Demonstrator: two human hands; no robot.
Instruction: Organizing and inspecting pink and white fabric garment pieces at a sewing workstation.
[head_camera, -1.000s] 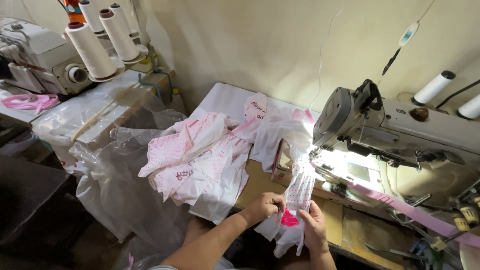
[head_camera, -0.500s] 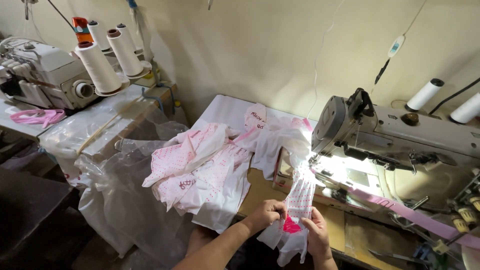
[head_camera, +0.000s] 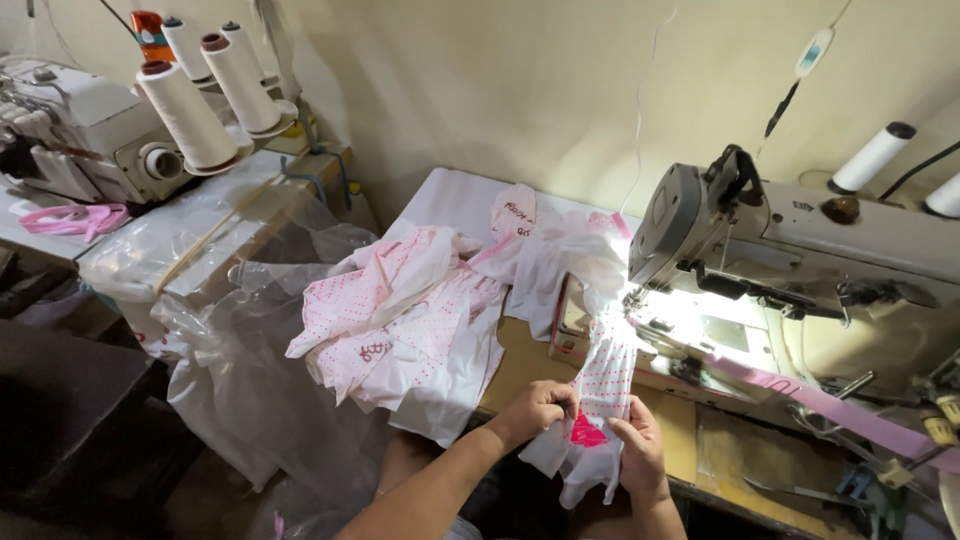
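Both my hands grip a white fabric piece with pink dots (head_camera: 605, 385) at the table's front edge. My left hand (head_camera: 538, 405) pinches its left side, my right hand (head_camera: 638, 448) holds its lower right, and a bright pink patch (head_camera: 586, 432) shows between them. The strip of fabric runs up to the lit needle area of the cream sewing machine (head_camera: 800, 260). A heap of white and pink dotted fabric pieces (head_camera: 420, 310) lies to the left on the wooden table (head_camera: 520, 365).
A pink band (head_camera: 830, 405) runs across the machine bed to the right. Clear plastic sheeting (head_camera: 250, 350) hangs left of the table. A second machine (head_camera: 70, 130) with large white thread cones (head_camera: 185, 115) stands at far left, pink ribbon (head_camera: 70, 218) beside it.
The view has shifted slightly; my hands stay on the dotted piece, working it between the fingers near the pink patch.
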